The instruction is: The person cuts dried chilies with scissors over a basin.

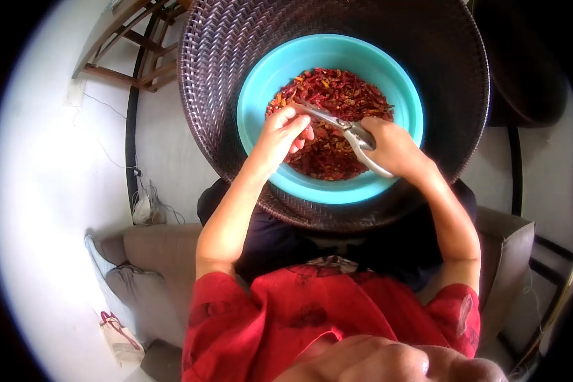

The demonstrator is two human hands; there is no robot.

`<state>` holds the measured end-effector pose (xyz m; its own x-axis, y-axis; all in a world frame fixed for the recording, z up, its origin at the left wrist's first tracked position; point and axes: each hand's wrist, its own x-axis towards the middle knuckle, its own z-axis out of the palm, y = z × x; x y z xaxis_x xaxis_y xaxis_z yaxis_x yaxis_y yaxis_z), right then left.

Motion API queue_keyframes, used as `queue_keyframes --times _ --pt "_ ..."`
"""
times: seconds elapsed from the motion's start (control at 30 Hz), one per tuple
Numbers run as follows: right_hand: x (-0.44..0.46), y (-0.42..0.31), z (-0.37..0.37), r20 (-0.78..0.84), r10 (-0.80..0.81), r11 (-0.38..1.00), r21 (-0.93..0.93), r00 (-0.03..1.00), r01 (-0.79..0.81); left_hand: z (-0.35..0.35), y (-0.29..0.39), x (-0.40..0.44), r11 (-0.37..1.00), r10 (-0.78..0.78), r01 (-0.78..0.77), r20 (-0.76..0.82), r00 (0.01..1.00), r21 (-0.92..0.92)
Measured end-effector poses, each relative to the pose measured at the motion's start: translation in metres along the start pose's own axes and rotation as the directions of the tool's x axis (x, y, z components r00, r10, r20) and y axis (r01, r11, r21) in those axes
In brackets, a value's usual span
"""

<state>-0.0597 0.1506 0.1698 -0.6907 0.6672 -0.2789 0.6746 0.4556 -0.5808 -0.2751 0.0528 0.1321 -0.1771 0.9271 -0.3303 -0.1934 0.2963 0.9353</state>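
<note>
A turquoise basin (255, 127) holds many dried red chili pieces (337, 156), with some orange bits among them. My right hand (391, 148) grips the white-handled scissors (363, 151) over the basin's right part, their metal blades pointing up and left. Over the basin's left part, my left hand (282, 137) has its fingers pinched together close to the blade tips. A small reddish piece seems to be at its fingertips, too small to make out clearly.
The basin rests in a large dark woven basket (210, 95) above my lap. Behind me is a grey-brown sofa (165, 245). A wooden chair (130, 79) stands at the upper left, a bag (122, 340) at the lower left, and a white plastic bag (148, 209) near the wall.
</note>
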Motion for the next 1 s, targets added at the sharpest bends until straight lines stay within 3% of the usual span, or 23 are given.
queue_keyframes --times 0.07,0.13,0.37,0.43,0.57,0.63,0.83,1.0 --pt "0.003 0.01 0.007 -0.009 -0.055 0.997 -0.059 0.998 0.054 -0.004 -0.003 0.001 1.0 0.02 -0.019 -0.047 0.999 0.023" --pt "0.003 0.016 0.015 -0.104 -0.151 0.986 -0.093 0.983 0.142 -0.01 -0.01 0.003 0.997 0.061 -0.062 0.024 0.998 0.054" --pt "0.0 0.007 0.005 -0.024 -0.095 0.995 0.021 0.995 0.095 -0.012 -0.007 0.0 0.991 0.024 -0.029 0.043 0.999 0.13" --pt "-0.002 0.002 0.003 0.039 -0.023 0.997 0.068 0.999 0.021 -0.014 -0.008 0.001 0.999 0.022 -0.026 0.088 0.996 0.048" --pt "-0.004 0.002 0.004 0.038 -0.046 0.996 0.08 0.998 0.043 -0.013 -0.01 0.0 0.999 0.011 -0.013 0.057 0.998 0.035" --pt "-0.005 0.006 0.006 -0.076 -0.137 0.99 -0.053 0.988 0.134 -0.012 -0.017 0.002 0.996 0.081 -0.081 0.008 0.997 -0.031" --pt "-0.003 0.014 0.016 -0.189 -0.249 0.965 -0.129 0.95 0.227 -0.011 -0.016 0.001 0.994 0.11 -0.111 0.061 0.992 0.01" --pt "-0.002 0.006 0.009 -0.034 -0.093 0.995 -0.04 0.995 0.091 -0.013 -0.013 0.001 0.995 0.077 -0.081 0.059 0.995 0.057"
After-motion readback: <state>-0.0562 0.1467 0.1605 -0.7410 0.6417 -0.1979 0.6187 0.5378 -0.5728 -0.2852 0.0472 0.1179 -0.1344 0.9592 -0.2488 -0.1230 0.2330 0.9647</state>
